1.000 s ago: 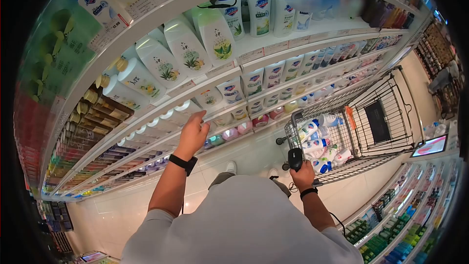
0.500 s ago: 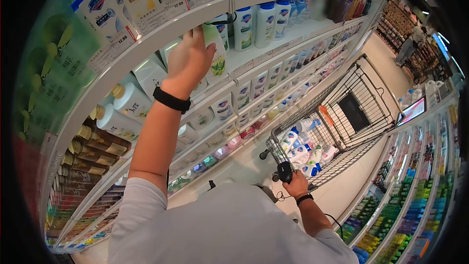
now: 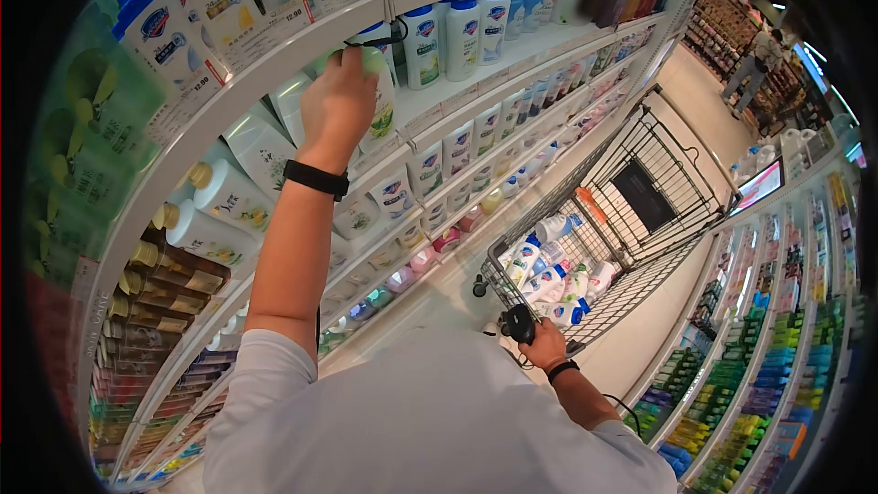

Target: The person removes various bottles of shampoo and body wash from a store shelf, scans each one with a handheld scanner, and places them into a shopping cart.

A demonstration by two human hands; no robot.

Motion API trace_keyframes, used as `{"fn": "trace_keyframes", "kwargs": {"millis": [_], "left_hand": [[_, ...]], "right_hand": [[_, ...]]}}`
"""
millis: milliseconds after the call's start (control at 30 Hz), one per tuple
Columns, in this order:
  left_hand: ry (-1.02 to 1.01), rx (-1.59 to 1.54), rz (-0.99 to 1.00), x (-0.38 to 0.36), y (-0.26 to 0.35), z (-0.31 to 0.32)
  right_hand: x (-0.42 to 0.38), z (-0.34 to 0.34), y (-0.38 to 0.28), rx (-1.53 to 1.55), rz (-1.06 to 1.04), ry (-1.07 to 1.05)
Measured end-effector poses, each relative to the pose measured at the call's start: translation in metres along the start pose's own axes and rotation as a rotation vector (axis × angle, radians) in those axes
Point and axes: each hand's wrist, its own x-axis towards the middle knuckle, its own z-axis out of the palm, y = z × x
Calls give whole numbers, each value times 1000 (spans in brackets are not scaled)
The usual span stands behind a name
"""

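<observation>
My left hand [image 3: 340, 102], with a black band at the wrist, reaches into the shelf. Its fingers are curled over the top of a white and green body wash bottle [image 3: 380, 117] with a plant picture on its label. Part of that bottle's cap is hidden by the hand. Other white bottles with blue caps, such as this body wash bottle [image 3: 422, 48], stand to its right. Low on the right, my right hand [image 3: 547, 345] is closed round the handle of the shopping cart [image 3: 599, 337], beside a black rounded handle end [image 3: 520, 323].
Several white bottles [image 3: 547, 284] lie in the cart. Pump bottles [image 3: 229, 190] stand on the shelf to the left. A shelf edge [image 3: 265, 59] with price tags runs above my left hand. Another stocked shelf [image 3: 759, 348] lines the right side. A person [image 3: 755, 64] stands far off.
My left hand's fingers, stretched upward before, are now curled over the bottle top. The view has shifted slightly, so shelf and cart appear further left. My right hand stays on the cart handle.
</observation>
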Motion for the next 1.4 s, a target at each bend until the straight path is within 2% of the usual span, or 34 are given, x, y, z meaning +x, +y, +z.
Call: {"fn": "trace_keyframes", "kwargs": {"millis": [67,133,367,433,467,533,567,633,700,733,767,833,867,900,967,1000,1067,1100,1167,1233,1333,1367,1400], "left_hand": [[37,-18,5,-6,2,0],[160,-40,124,-12,2,1],[153,-381,90,-39,18,4],[265,-396,195,-47,21,-1],[262,-399,195,-49,23,-5],[401,-459,264,-53,27,-21],[392,-459,256,-56,27,-30],[506,-590,302,-61,26,-50],[492,-1128,169,-73,28,-65],[489,-1287,76,-78,29,-73],[480,-1278,62,-84,25,-74],[357,-1715,-158,-97,18,-75],[258,-1763,-259,-106,15,-68],[233,-1760,-278,-117,12,-57],[-38,-2177,-463,-142,12,-32],[-66,-2174,-485,-155,16,-23],[-299,-2296,-591,-179,28,-9],[-317,-2290,-602,-189,29,-2],[-339,-2300,-810,-202,29,6],[-367,-2291,-765,-203,25,4],[-385,-2370,-760,-212,21,2],[-526,-2330,-812,-220,23,0],[-666,-2284,-861,-227,27,-3]], "right_hand": [[-3,-2,3,13,-6,-8],[-6,-4,4,19,-2,-15],[-12,-9,12,95,-17,-35],[-12,-10,15,128,-45,-32],[-13,-11,17,162,-76,-33],[-14,-8,22,209,-102,1],[-15,-8,24,257,-133,37],[-19,-38,8,203,-178,27],[-14,-70,-15,599,88,-4],[-9,-80,-15,769,141,-77],[-4,-107,-27,950,220,-248],[4,-152,-57,1182,152,-306],[7,-178,-80,1270,53,-333],[13,-180,-76,1319,-21,-404],[16,-203,-105,1579,-180,-521],[17,-207,-114,1635,-231,-598],[16,-222,-137,1614,-278,-749],[17,-224,-144,1583,-293,-819],[18,-219,-160,1541,-341,-843],[22,-214,-173,1487,-393,-881],[27,-210,-186,1371,-609,-923],[27,-212,-193,1372,-607,-927],[26,-220,-203,1279,-705,-893]]}}
